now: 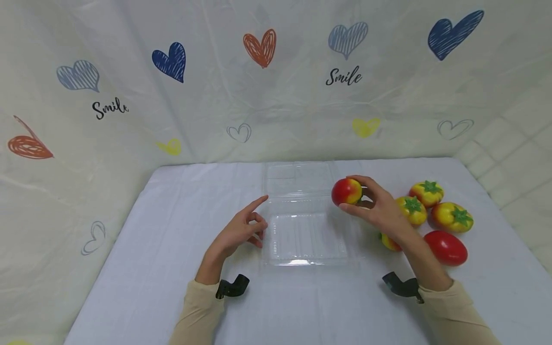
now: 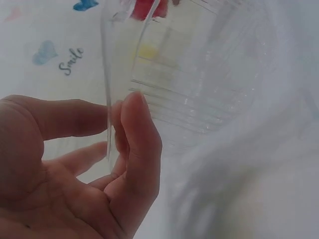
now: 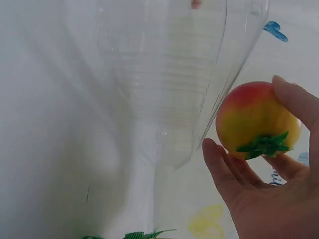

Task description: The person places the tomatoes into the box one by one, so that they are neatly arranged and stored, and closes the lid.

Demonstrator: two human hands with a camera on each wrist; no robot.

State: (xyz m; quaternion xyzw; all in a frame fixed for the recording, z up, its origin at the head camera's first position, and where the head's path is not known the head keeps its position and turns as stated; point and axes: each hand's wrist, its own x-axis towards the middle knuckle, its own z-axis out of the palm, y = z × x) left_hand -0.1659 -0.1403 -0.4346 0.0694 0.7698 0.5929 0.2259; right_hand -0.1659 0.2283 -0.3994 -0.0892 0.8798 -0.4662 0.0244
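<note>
Prob early: R hand [image 1: 379,206] fingers pinch fruit [image 1: 346,191] by open box [image 1: 308,235], L hand [image 1: 240,231] at its edge, finger grip unclear; 5 others [image 1: 452,217] rt of it

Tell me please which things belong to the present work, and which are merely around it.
Probably in the work:
- fruit in the right hand
- clear box beside the left hand
- similar loose fruits

Probably only surroundings:
- white tablecloth
- heart-patterned sheet
- black wrist gadgets
</note>
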